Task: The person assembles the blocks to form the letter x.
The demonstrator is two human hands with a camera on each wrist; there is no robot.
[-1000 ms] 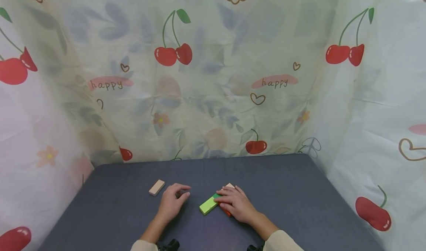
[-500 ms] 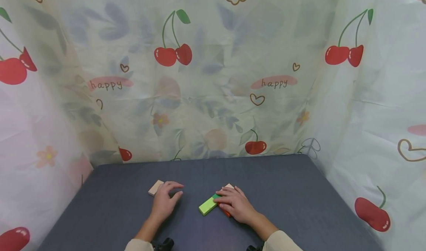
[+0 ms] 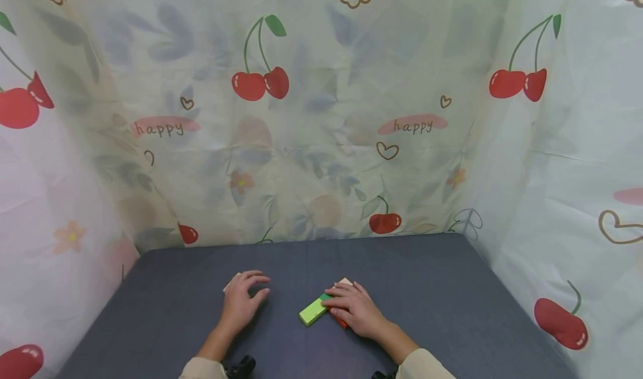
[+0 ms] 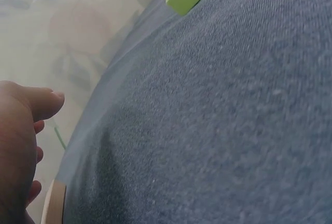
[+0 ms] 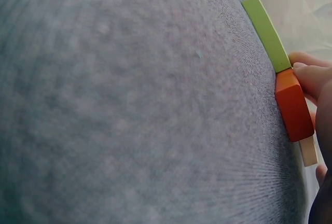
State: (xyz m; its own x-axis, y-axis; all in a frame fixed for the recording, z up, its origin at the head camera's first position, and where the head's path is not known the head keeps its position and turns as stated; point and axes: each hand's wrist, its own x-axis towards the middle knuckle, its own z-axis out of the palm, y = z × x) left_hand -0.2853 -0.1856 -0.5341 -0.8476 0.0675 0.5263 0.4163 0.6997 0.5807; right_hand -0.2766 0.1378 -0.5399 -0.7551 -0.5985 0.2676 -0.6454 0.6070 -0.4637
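My left hand [image 3: 238,301] hovers over a pale wooden block [image 3: 228,284] on the left, thumb and fingers apart with nothing between them. It covers most of that block; the block's end [image 4: 53,203] shows below the fingers in the left wrist view. My right hand [image 3: 355,309] rests with its fingers spread over a group of blocks. From under it stick out a lime green block [image 3: 312,313], a darker green piece [image 3: 325,297], an orange-red block [image 5: 294,107] and a pale wooden block [image 3: 345,281]. The right thumb touches where lime green meets orange-red.
The blocks lie on a dark grey cloth-covered table [image 3: 402,273]. A pale curtain [image 3: 311,116] printed with cherries hangs behind the table and along both sides. Black wrist straps [image 3: 241,366] sit at the sleeves.
My left hand has moved left, from right of the lone pale block to over it, hiding most of it. The right hand and its blocks have stayed put.
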